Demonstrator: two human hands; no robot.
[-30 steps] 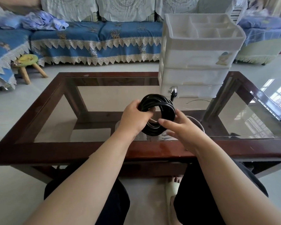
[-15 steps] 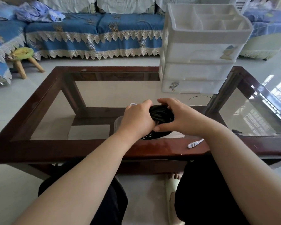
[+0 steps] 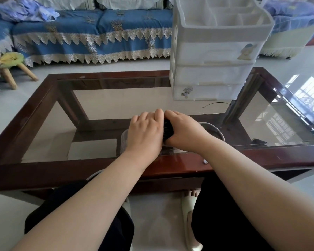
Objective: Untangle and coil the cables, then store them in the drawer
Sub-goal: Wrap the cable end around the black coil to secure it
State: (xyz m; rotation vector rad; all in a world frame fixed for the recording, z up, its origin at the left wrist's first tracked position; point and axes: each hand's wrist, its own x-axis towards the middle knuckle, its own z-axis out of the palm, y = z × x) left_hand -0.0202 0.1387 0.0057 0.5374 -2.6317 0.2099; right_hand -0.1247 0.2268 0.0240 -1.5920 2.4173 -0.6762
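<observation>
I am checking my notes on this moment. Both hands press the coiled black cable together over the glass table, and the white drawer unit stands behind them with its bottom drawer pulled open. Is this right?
Not quite. In the head view all three drawers of the white drawer unit are shut, the bottom one too. The rest holds: the left hand and right hand squeeze the coiled black cable over the glass table.

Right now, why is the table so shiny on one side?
In the head view, window light glares off the glass table at right; the wide lens bends the drawer unit; both hands stay sharp around the black cable coil.
</observation>
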